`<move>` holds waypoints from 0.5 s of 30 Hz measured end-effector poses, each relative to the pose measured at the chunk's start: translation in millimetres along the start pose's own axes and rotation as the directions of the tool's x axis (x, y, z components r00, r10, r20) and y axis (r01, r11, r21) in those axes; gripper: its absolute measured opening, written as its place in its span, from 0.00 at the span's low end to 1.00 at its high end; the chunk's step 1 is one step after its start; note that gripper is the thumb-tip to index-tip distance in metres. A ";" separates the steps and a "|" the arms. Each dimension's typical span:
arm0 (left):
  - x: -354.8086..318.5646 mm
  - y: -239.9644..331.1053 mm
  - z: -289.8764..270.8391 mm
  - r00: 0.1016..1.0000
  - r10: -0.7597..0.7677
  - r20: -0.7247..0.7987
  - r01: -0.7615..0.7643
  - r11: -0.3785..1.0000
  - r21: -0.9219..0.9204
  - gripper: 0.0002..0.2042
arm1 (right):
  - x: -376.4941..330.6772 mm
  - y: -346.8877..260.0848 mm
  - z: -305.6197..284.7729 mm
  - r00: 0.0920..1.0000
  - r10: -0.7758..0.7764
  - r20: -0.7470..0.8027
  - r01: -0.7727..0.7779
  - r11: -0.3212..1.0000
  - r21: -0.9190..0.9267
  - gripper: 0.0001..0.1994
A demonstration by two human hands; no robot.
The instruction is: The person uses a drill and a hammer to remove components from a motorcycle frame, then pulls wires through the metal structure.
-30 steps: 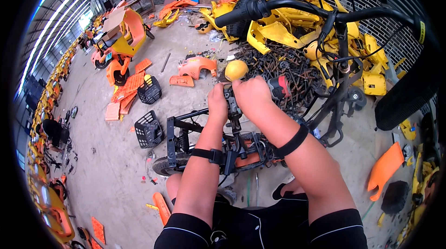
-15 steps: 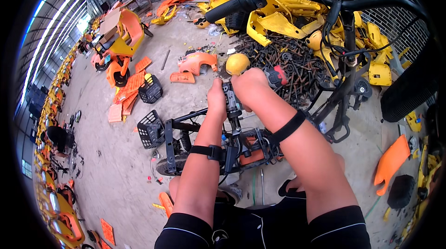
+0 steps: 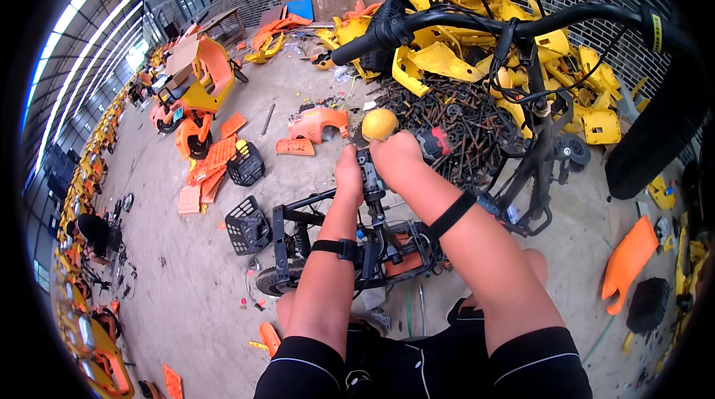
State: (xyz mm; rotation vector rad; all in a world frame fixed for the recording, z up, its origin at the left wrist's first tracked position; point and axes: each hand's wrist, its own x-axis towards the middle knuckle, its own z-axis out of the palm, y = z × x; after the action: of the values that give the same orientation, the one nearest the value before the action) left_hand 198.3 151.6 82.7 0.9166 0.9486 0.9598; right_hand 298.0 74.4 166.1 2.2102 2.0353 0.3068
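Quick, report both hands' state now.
Left hand: closed on the power tool.
Right hand: closed on the same power tool.

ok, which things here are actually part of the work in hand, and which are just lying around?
In hand:
- left hand and right hand, both gripping the power tool
- black bike frame beneath it

Lying about:
- black baskets
- orange panels
- yellow parts heap
- rusty scrap pile
- handlebar
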 end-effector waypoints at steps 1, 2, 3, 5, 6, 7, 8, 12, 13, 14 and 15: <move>-1.0 -1.6 -1.8 0.999 0.046 0.007 -0.046 0.999 0.010 0.15 | -3.8 -0.8 0.9 1.000 0.005 -0.024 -0.004 1.000 0.016 0.10; -1.6 -3.2 -2.8 0.996 0.091 0.014 -0.092 0.996 0.020 0.15 | -6.7 -1.4 1.4 0.999 0.009 -0.048 -0.008 0.999 0.033 0.09; -2.1 -4.0 -4.6 0.990 0.137 0.021 -0.138 0.990 0.030 0.16 | -9.9 -2.7 1.9 0.997 0.014 -0.073 -0.011 0.999 0.049 0.08; -4.0 -3.5 -7.4 0.973 0.220 0.071 -0.228 0.967 0.118 0.19 | -17.1 -7.3 12.0 0.981 0.050 -0.188 -0.049 0.999 0.010 0.06; -7.1 -3.8 -7.0 0.947 0.304 0.105 -0.318 0.934 0.162 0.20 | -20.6 -8.5 16.5 0.968 0.066 -0.242 -0.071 0.997 -0.010 0.06; -9.2 -5.5 -10.2 0.912 0.387 0.133 -0.407 0.890 0.204 0.22 | -25.2 -12.1 19.1 0.952 0.072 -0.299 -0.084 0.996 -0.028 0.05; -10.0 -4.8 -14.3 0.876 0.449 0.174 -0.481 0.833 0.274 0.24 | -30.6 -16.6 18.4 0.911 0.095 -0.401 -0.123 0.992 -0.043 0.05; -14.1 -17.4 -25.7 0.611 0.723 0.324 -0.756 0.409 0.511 0.21 | -55.7 -33.6 6.0 0.881 0.123 -0.458 -0.209 0.968 -0.142 0.06; -22.8 -14.0 -20.7 0.667 0.697 0.263 -0.730 0.541 0.418 0.20 | -60.0 -32.7 8.1 0.880 0.122 -0.459 -0.210 0.967 -0.146 0.07; -30.6 -11.6 -16.9 0.719 0.660 0.219 -0.694 0.664 0.277 0.21 | -68.2 -34.8 4.0 0.875 0.113 -0.471 -0.222 0.958 -0.182 0.07; -37.9 -9.8 -15.9 0.649 0.715 0.260 -0.761 0.605 0.236 0.22 | -74.3 -34.6 6.6 0.871 0.102 -0.480 -0.240 0.942 -0.234 0.07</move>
State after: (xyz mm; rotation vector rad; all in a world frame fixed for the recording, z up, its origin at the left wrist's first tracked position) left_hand 175.5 116.4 77.5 1.7294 0.5874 1.4379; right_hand 260.4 3.9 147.0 2.2883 1.8214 1.1763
